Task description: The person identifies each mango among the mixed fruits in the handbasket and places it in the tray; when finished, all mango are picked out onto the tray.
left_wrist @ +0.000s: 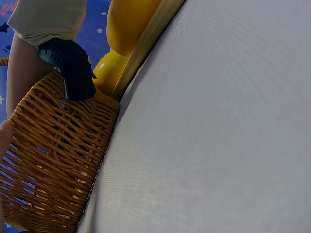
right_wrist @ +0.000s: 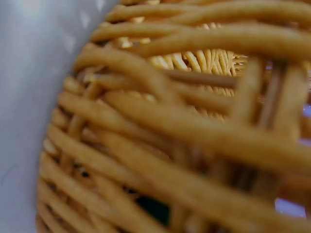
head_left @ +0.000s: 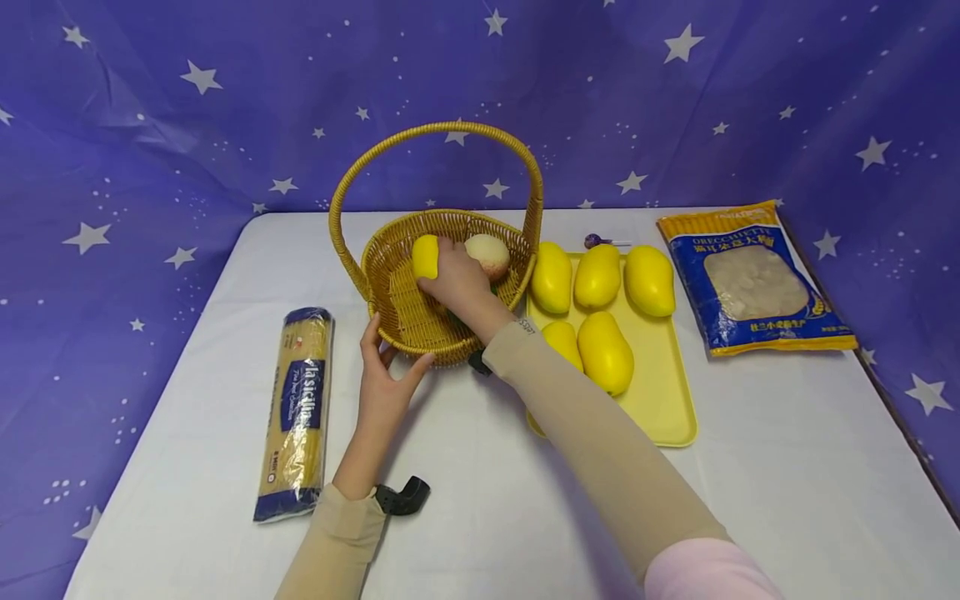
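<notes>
My right hand (head_left: 461,279) reaches down into a wicker basket (head_left: 408,312) with a tall arched handle. Its fingers grip a yellow mango (head_left: 425,257) over the basket's left part. Beside that hand, inside the basket, lies a pale, pink-tinged peach (head_left: 487,252); something green is mostly hidden under the hand. My left hand (head_left: 386,387) touches the basket's front left side, thumb and fingers spread along the outer wall. In the left wrist view one fingertip (left_wrist: 5,136) shows at the wicker. The right wrist view is filled by the basket's weave (right_wrist: 194,126).
Right of the basket, several mangoes (head_left: 605,354) lie on a yellow tray (head_left: 660,417). A lollipop (head_left: 596,241) is behind it. A blue and orange bag of orecchiette (head_left: 757,283) lies far right, a spaghetti pack (head_left: 296,417) on the left. A starry purple cloth (head_left: 450,75) hangs behind.
</notes>
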`<state>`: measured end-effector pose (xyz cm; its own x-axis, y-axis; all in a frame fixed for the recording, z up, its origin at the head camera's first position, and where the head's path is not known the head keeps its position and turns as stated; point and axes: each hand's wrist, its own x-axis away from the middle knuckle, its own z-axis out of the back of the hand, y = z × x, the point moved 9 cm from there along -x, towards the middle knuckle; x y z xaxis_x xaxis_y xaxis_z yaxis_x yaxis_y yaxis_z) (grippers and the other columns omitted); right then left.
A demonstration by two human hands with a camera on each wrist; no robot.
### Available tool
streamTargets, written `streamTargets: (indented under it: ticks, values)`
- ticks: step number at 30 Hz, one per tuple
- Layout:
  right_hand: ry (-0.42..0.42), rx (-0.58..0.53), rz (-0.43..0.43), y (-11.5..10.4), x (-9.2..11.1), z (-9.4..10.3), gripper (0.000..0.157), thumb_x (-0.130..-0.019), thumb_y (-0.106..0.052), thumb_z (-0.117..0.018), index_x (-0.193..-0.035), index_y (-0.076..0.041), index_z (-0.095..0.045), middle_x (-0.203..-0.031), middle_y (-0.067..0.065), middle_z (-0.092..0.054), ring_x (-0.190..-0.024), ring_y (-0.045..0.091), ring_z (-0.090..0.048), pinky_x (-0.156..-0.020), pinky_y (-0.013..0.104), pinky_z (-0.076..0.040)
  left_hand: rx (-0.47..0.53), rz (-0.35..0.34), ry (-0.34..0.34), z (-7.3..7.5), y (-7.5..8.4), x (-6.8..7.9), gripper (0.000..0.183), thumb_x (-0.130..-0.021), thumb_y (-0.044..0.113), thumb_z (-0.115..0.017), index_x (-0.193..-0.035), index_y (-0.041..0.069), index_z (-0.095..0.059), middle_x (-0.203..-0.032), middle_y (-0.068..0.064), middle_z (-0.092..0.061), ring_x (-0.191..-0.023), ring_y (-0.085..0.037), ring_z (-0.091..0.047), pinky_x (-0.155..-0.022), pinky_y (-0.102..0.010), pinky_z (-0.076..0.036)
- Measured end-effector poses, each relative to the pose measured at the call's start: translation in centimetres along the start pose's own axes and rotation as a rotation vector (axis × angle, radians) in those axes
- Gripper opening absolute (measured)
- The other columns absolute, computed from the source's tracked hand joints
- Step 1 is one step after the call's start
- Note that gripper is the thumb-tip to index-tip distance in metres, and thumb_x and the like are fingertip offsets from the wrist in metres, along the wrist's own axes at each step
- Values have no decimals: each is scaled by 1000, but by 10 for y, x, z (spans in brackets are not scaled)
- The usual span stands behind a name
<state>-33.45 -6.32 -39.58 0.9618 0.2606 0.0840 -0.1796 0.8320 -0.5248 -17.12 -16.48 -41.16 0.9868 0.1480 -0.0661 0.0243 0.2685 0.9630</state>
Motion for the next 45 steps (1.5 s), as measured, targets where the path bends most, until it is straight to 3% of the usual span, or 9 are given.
streamTargets:
  ticks: [17, 28, 37, 40, 42, 45]
  values:
    - [-4, -14, 9, -2, 1, -1, 74, -88, -38, -69, -143, -2, -37, -125, 12, -50, -94, 23, -58, -76, 36, -53, 5, -6, 9, 0, 0, 0, 89, -90, 15, -70, -154, 11, -8, -154, -22, -17, -133, -40, -36, -110, -50, -29]
    - [24, -96, 37, -1, 4, 3, 72, -85, -34, -73, -141, -2, -42, -126, 12, -52, -98, 22, -56, -80, 36, -50, -2, -8, 10, 0, -1, -1, 90, -90, 15, -70, -154, 12, -7, -155, -22, -16, -134, -39, -35, -110, -49, -29]
    - [35, -194, 7, 8, 9, 10, 74, -83, -35, -74, -143, -7, -42, -135, 10, -51, -105, 22, -55, -82, 36, -50, -16, -17, 31, 0, -35, -9, 93, -88, 27, -73, -154, 31, -8, -157, -9, -17, -134, -31, -37, -111, -45, -30]
    - [54, -224, 10, 9, 12, 16, 72, -83, -35, -74, -142, -7, -44, -135, 9, -51, -105, 22, -55, -81, 37, -50, -13, -18, 30, 0, -31, -8, 92, -88, 28, -73, -154, 31, -8, -156, -10, -18, -133, -31, -38, -110, -47, -30]
    - [68, -239, 15, 11, 15, 21, 71, -82, -35, -74, -142, -8, -45, -134, 9, -53, -104, 22, -55, -80, 37, -50, -12, -14, 24, 0, -20, -5, 91, -89, 25, -72, -155, 26, -8, -156, -13, -18, -133, -34, -38, -110, -48, -29]
    - [87, -289, 24, 13, 21, 31, 70, -81, -33, -74, -141, -9, -47, -133, 8, -54, -100, 22, -56, -78, 36, -50, -13, -11, 20, 0, -20, -5, 92, -89, 24, -72, -155, 25, -8, -156, -13, -17, -134, -34, -37, -111, -48, -29]
